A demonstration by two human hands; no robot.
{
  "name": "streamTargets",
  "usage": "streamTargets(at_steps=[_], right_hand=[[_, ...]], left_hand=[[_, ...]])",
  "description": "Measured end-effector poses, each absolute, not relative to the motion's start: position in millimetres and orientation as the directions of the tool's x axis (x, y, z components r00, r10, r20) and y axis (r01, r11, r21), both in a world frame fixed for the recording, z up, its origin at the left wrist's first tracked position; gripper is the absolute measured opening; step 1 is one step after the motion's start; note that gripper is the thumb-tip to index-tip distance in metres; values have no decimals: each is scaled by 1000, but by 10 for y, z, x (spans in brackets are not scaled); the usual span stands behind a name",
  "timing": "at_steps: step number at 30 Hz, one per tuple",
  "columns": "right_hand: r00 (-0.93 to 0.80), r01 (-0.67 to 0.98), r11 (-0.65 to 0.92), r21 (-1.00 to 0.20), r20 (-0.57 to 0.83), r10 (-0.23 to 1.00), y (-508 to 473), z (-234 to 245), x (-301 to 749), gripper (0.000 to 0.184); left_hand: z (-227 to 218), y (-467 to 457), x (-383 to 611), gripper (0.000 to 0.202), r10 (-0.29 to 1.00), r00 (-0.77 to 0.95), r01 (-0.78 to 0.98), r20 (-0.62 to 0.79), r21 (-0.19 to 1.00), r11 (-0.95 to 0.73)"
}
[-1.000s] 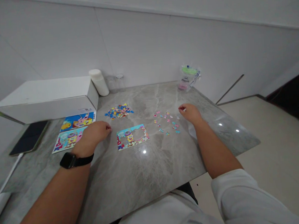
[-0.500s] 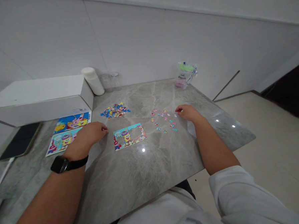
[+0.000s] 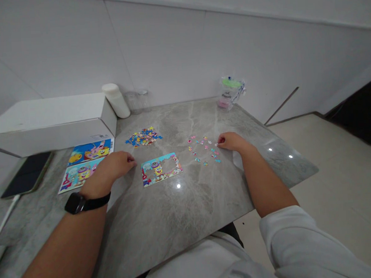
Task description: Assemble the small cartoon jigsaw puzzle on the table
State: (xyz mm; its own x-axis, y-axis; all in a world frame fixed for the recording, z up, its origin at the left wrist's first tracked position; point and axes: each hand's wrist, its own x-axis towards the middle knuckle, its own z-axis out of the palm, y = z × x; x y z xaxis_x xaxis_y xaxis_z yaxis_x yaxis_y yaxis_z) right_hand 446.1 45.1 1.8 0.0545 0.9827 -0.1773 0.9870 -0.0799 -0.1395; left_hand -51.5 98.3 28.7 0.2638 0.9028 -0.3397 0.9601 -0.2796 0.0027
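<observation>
A partly filled jigsaw puzzle with a cartoon picture lies in the middle of the table, its border joined and gaps inside. My left hand, wearing a black watch, rests left of it with fingers curled together; whether anything is in them is hidden. At the right, my right hand pinches at the table surface, a small pale puzzle piece at its fingertips. Several loose pieces are spread just left of that hand. A heap of mixed puzzle pieces lies behind the puzzle.
A printed picture sheet lies partly under my left wrist. Farther left are a phone with a cable and a white box. A white bottle, clear glasses and a plastic bag stand along the wall.
My right fingertips have closed in on the pale piece, which has shifted slightly left and down. My left hand stays nearly where it was.
</observation>
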Motion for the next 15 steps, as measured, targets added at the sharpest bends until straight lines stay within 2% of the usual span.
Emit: streamTargets(at_steps=[6,10,15], right_hand=[[104,989,-120,-85,-175,979,450,-1,4432,23],[107,985,-123,-120,-134,985,465,-8,4467,23],[30,987,-50,-155,-127,991,468,-23,4472,16]], left_hand=[[350,932,-460,49,902,265,959,-340,-5,-284],[339,935,-467,50,906,260,961,-334,-4,-277],[329,936,-470,50,911,271,960,-312,17,-280]])
